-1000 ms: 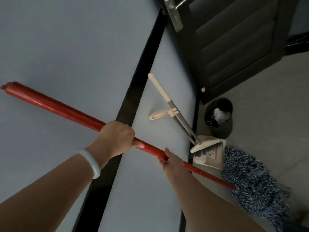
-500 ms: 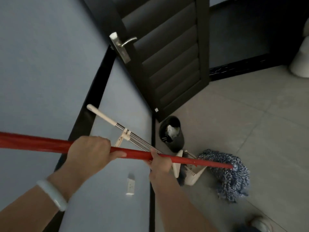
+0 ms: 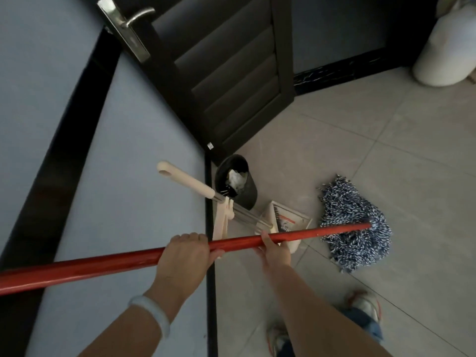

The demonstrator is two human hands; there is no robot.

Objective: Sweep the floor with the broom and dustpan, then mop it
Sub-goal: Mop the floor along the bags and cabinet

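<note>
The mop has a long red handle (image 3: 90,266) that crosses the view from the lower left to a blue-and-white string head (image 3: 353,228) lying on the tiled floor. My left hand (image 3: 183,256) is closed around the handle near its middle. My right hand (image 3: 274,249) grips it a little farther down, toward the head. Behind the handle, a cream broom (image 3: 190,184) and its cream dustpan (image 3: 286,222) lean against the wall.
A small black waste bin (image 3: 242,194) with crumpled paper stands by the wall under a dark open door (image 3: 226,73). A white sack (image 3: 448,47) sits at the far right corner. My shoes (image 3: 365,305) are at the bottom. Grey floor tiles (image 3: 386,140) stretch to the right.
The view has swung down and right, showing more floor. The mop handle has tilted flatter and its head now lies farther right on the tiles. Both hands still hold it.
</note>
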